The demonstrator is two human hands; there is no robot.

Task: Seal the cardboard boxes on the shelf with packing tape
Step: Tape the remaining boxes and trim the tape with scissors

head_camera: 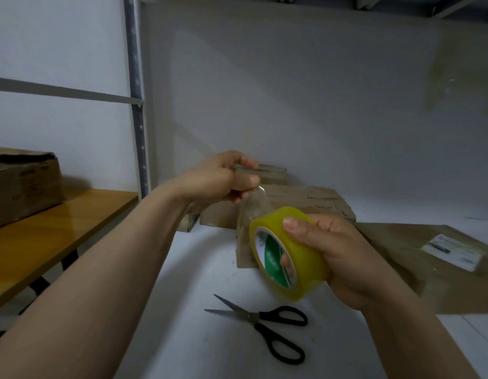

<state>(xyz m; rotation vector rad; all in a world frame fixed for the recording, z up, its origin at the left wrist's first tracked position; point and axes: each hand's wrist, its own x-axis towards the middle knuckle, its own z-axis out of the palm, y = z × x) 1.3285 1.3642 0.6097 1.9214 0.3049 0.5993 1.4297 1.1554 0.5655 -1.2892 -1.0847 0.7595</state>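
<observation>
Nearest the front edge of the white shelf (199,269) lie black-handled scissors (253,316), blades parted and pointing left. Just above them the right hand (344,258) grips the yellow tape roll (292,253), thumb across its outer face and a fingertip showing through the core (green print lines the inside). A clear strip of tape (255,206) runs up from the roll to the left hand (223,179), whose thumb and fingers pinch its free end, so the strip hangs in the air, touching no box that I can tell.

Behind the right hand, toward the shelf's right edge, lies a flat cardboard box (429,269) with a white label (453,251) on top. Farther back, mid-shelf, sits a second cardboard box (305,203), its top flaps meeting at a seam. A smaller box (273,173) stands behind it against the back wall.

Off to the left, past the metal upright (137,105), a wooden shelf (46,236) carries another cardboard carton (21,184) at its far end.
</observation>
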